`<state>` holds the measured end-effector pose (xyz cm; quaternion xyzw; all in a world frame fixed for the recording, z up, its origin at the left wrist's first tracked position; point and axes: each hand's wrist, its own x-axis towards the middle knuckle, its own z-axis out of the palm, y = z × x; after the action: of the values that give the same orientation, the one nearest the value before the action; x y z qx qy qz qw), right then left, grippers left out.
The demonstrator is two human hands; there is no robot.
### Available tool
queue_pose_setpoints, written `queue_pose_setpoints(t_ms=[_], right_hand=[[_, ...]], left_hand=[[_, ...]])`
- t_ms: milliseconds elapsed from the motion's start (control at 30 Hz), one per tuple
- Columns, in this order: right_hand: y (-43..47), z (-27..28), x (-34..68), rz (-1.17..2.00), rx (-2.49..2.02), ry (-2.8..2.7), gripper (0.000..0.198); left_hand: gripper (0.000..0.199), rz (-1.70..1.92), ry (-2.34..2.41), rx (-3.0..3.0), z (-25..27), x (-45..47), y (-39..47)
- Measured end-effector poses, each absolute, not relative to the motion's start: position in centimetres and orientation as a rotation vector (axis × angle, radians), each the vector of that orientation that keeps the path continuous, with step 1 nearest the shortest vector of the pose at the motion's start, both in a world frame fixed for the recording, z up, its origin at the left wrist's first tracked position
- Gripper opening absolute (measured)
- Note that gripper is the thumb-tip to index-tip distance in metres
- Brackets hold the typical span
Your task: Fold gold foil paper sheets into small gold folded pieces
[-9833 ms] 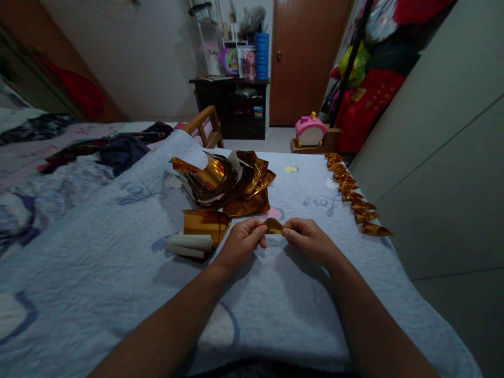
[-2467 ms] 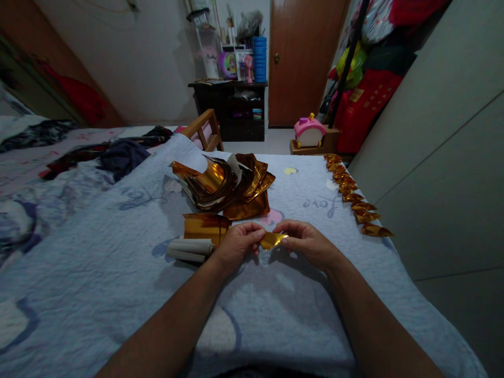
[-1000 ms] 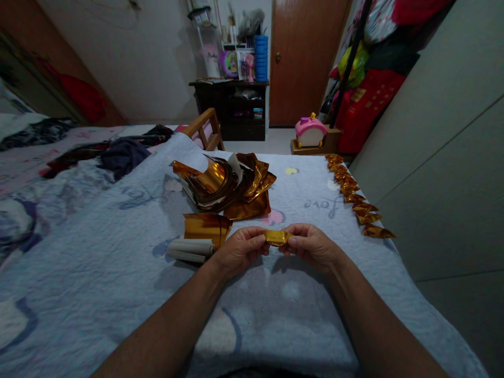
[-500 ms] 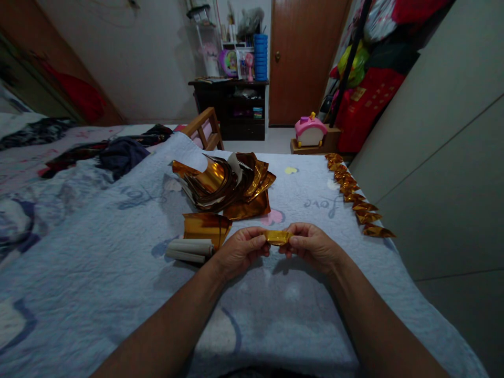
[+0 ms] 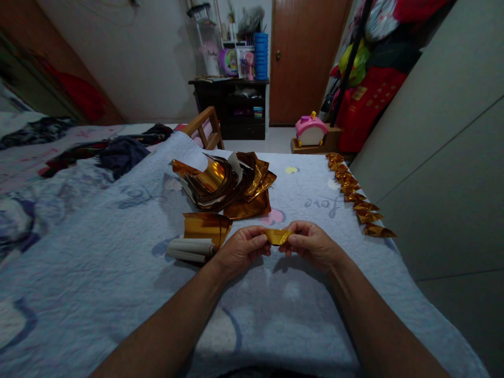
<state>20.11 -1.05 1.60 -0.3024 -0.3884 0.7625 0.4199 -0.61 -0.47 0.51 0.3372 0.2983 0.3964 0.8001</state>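
Observation:
A small folded piece of gold foil paper (image 5: 277,237) is stretched between my two hands, above the bedcover. My left hand (image 5: 247,244) pinches its left end between thumb and fingers. Its right end is pinched by my right hand (image 5: 307,240). Beside my left wrist lie a flat gold foil sheet (image 5: 202,226) and some rolled sheets (image 5: 191,248) with their grey side out. Farther back sits a thick curved stack of gold foil sheets (image 5: 214,184). A row of folded gold foil pieces (image 5: 354,197) runs along the bed's right edge.
The pale blue bedcover (image 5: 118,294) spreads under everything. Dark clothes (image 5: 124,155) lie at the left. Beyond the bed stand a wooden chair (image 5: 205,126), a dark cabinet (image 5: 240,113) and a pink toy (image 5: 311,130). A pale panel (image 5: 444,184) rises along the right side.
The foil piece between my fingers now looks slightly bent, its middle dipping and its right end raised. My hands have barely moved.

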Motion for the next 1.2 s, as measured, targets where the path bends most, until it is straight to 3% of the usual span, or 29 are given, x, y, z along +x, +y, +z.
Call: queue_pose_setpoints(t_ms=[1200], right_hand=[[-0.53,1.14,20.62,1.879,-0.844,-1.002,0.026]], left_hand=[[0.039,0.822,0.716,0.819,0.13,-0.50,-0.32]])
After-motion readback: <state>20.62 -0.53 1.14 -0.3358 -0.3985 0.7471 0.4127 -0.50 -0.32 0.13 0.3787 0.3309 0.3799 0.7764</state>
